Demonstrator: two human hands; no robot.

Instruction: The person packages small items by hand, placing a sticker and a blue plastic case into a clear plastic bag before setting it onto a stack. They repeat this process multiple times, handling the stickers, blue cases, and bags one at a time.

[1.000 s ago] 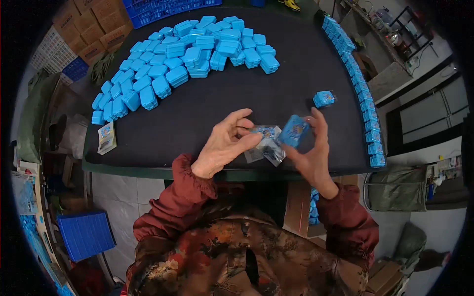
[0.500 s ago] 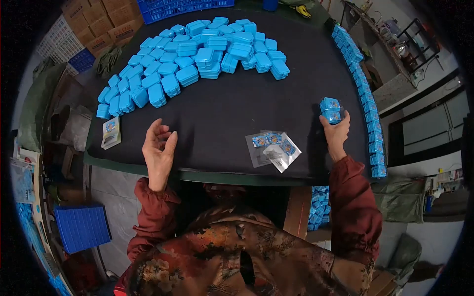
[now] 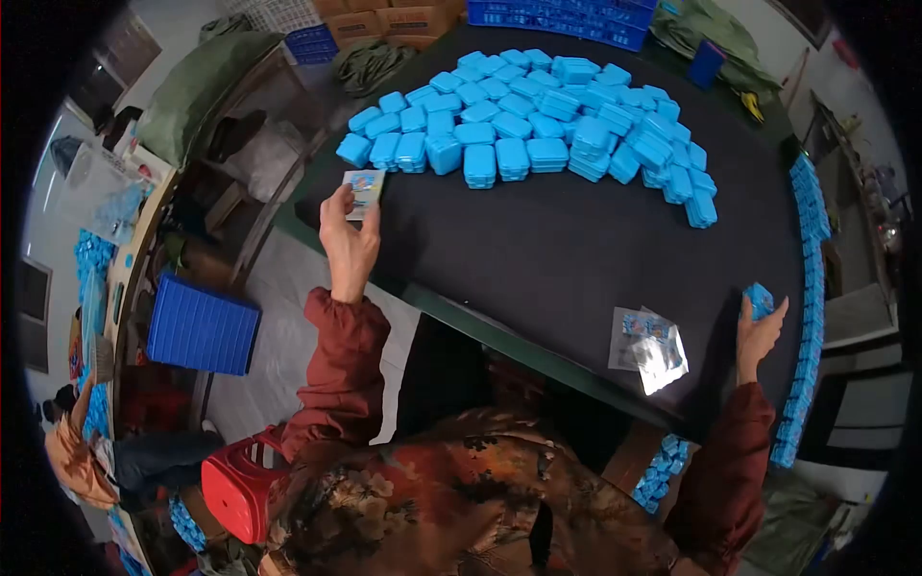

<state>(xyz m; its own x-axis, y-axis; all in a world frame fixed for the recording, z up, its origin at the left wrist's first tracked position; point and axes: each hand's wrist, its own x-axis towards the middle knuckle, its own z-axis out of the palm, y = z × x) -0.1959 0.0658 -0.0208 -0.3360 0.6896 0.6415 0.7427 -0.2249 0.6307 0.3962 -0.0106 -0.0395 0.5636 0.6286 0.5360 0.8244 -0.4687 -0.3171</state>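
My left hand reaches to a small stack of printed sticker sheets at the table's left edge. Its thumb and fingers are apart over the near part of the stack. At the right side of the table, my right hand is closed around a small blue box with a printed sticker; the hand partly hides it. To the left of that hand lie loose clear sheets with blue stickers and a shiny silvery backing piece.
A big pile of plain blue boxes covers the table's far side. Stickered boxes stand in a long row along the right edge. Blue crates are behind. A red stool and a person in orange are at lower left.
The view has turned left. My left hand has moved from bare table to the sticker sheets. My right hand is closer to the row on the right, still holding blue box.
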